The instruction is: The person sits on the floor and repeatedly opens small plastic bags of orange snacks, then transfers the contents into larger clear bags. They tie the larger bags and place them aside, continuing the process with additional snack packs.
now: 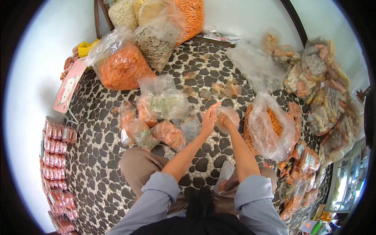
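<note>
In front of my crossed legs, my left hand (pixel 209 119) is held with its fingers straight, its palm turned towards a small clear plastic bag (pixel 231 114). My right hand (pixel 226 122) reaches into or behind this bag; the plastic hides its fingers, so its grip is unclear. Just right of it stands a large clear bag (pixel 268 129) of orange snacks, its mouth spread wide. To the left lie filled snack bags (pixel 169 135) and a stack of flat clear bags (pixel 170 102) with a green label. Thin clear packets (pixel 190 129) lie beside my left forearm.
Large sacks of orange snacks (pixel 124 69) and round chips (pixel 154 44) stand ahead. Bulging snack bags (pixel 326 97) are piled along the right wall, with packed bags (pixel 305 161) nearer. Several bundles of small packets (pixel 55 158) line the left wall beside a pink folding table (pixel 69 88).
</note>
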A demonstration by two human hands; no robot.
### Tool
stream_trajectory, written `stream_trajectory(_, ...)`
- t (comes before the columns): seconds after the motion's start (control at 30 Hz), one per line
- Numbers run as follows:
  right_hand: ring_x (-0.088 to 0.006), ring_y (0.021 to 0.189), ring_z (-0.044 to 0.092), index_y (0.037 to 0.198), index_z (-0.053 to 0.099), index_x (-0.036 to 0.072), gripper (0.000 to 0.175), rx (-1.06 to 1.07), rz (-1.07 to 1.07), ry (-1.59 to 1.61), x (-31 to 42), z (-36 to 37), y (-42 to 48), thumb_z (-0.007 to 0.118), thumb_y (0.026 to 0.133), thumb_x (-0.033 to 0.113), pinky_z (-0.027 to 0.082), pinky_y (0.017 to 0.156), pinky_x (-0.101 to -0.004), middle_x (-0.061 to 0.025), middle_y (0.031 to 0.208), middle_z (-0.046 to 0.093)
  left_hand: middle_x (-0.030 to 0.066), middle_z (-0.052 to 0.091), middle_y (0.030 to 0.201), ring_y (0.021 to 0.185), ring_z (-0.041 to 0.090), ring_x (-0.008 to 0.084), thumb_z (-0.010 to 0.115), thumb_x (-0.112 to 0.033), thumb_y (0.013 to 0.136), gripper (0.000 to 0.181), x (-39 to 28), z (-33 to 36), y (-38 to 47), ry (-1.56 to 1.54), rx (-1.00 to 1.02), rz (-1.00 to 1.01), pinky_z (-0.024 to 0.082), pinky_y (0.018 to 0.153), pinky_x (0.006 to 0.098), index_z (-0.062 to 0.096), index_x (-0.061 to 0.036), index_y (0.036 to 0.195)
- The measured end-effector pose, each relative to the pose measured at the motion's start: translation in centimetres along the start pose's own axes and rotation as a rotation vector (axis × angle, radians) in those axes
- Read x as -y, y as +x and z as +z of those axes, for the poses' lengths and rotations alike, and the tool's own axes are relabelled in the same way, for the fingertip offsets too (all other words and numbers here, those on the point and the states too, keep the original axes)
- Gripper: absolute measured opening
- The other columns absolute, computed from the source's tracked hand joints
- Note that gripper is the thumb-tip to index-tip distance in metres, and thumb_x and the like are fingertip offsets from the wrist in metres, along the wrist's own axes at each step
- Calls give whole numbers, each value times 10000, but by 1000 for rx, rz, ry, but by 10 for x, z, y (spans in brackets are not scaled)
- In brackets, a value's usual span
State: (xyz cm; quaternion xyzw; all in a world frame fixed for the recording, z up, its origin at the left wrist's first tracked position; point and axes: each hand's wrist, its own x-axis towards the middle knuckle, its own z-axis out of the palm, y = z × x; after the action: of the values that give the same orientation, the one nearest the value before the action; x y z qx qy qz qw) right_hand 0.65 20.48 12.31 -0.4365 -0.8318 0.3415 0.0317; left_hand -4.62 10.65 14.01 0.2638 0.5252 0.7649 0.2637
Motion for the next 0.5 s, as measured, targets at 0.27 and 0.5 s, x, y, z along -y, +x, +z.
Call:
stream_trajectory(0.27, -148, 875, 524, 1148, 502, 54, 295, 462, 283, 649, 34, -22, -35, 410, 917, 213, 432, 750, -283, -61, 1046, 543, 44, 603, 812, 671, 573, 120, 356, -347, 955, 351, 68, -35, 12, 394, -11, -199, 468, 590, 255, 590, -125, 1094)
stream_trajectory(0.5, -215, 880, 547, 1134, 482, 13, 335, 400, 301, 603, 14, 46, -8, 434, 837, 159, 448, 698, -337, -129, 1108, 518, 102, 566, 1110, 914, 604, 189, 430, -305, 921, 363, 92, -45, -15, -82, 57, -580, 491, 753, 332, 492, -64, 1186)
